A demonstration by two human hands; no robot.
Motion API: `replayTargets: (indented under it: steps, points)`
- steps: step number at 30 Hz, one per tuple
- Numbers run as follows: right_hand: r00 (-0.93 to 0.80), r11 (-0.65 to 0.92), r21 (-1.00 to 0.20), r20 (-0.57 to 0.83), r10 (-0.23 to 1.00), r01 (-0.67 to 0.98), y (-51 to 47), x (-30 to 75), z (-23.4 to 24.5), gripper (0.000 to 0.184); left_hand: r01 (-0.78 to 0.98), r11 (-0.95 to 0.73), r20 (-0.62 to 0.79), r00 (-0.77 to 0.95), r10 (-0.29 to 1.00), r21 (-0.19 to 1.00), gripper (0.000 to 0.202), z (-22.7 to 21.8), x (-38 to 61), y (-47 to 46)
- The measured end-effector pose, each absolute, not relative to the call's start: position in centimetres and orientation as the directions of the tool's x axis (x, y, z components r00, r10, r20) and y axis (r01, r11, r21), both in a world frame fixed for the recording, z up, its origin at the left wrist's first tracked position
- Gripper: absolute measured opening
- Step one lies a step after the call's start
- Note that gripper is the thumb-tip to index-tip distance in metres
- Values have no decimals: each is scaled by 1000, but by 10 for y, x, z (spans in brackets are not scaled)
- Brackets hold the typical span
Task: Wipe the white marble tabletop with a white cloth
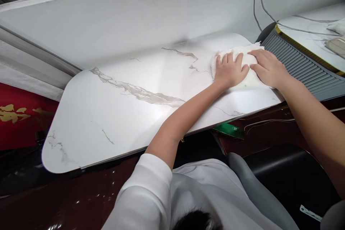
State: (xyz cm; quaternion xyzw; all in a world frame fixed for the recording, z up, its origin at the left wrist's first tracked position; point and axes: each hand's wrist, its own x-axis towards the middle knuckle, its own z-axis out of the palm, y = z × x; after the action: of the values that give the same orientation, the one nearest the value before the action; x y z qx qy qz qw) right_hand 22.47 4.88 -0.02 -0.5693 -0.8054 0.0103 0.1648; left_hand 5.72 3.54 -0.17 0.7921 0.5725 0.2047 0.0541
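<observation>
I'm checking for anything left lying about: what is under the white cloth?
Under the white cloth is the right end of the marbled tabletop; the left hand and right hand lie on top. The covered patch itself is hidden, so anything else there cannot be seen.

Both hands palm-down, side by side, out to the right

Left hand [231, 71]: flat, fingers spread and pointing away from body, thumb out toward the other hand. Left forearm [192, 107] runs diagonally forward and to the right, slight bend at elbow. Right hand [269, 69]: fingers pointing left, thumb split off from them; some fingers hidden, curl unclear. Right forearm [309, 111] comes in from right edge, angled forward and left. Thumb tips near each other, not touching. Both forearms bare. Dark hair [196, 220] at bottom edge.
</observation>
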Motion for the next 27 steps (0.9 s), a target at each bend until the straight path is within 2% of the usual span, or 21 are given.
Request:
replayTargets:
  steps: [11, 18, 27]
  points:
    - [-228, 288, -214, 266, 937, 933, -12, 254, -4, 54, 879, -394, 290, 316, 903, 270, 47, 0, 78, -16]
    - [-242, 361, -254, 401, 883, 897, -57, 274, -15, 53, 867, -435, 289, 364, 886, 244, 52, 2, 93, -56]
    - [-205, 290, -252, 318, 926, 923, -53, 273, -8, 52, 890, -405, 268, 346, 899, 210, 51, 5, 97, -64]
